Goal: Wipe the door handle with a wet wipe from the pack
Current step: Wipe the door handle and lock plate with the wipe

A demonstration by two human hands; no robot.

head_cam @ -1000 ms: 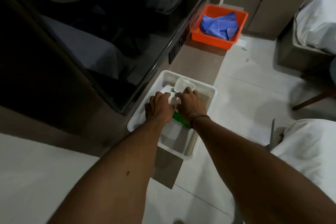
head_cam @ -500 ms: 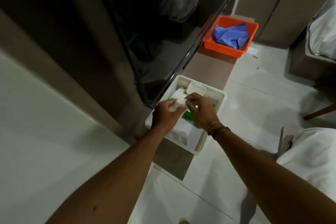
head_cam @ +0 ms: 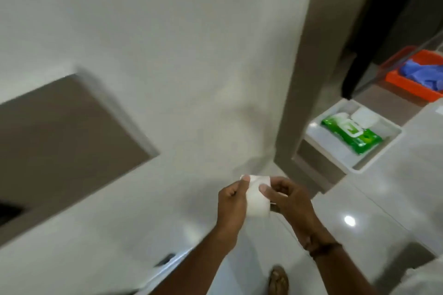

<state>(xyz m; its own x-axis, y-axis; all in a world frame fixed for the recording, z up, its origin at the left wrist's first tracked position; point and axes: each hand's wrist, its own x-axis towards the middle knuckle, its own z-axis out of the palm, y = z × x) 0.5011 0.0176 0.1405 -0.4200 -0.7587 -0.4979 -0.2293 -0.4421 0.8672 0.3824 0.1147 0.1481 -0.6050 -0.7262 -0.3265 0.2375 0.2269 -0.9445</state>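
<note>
A white wet wipe (head_cam: 257,199) is stretched between my two hands at the lower middle of the view. My left hand (head_cam: 231,202) pinches its left edge and my right hand (head_cam: 291,201) pinches its right edge. The green wipe pack (head_cam: 351,135) lies in a white tray (head_cam: 381,151) at the right, its white lid flipped open. A white door or wall panel (head_cam: 167,67) fills the upper left. The door handle cannot be made out in this blurred view.
An orange bin (head_cam: 412,84) holding blue cloths (head_cam: 424,74) stands on the ledge behind the white tray. A brown pillar (head_cam: 309,79) separates the white panel from the ledge. A brown recessed panel (head_cam: 60,141) is at left. My foot (head_cam: 278,280) shows on the glossy floor.
Both hands have lifted out of the tray with a wipe and now hold it spread between them. My view has swung left, away from the tray toward the white panel.
</note>
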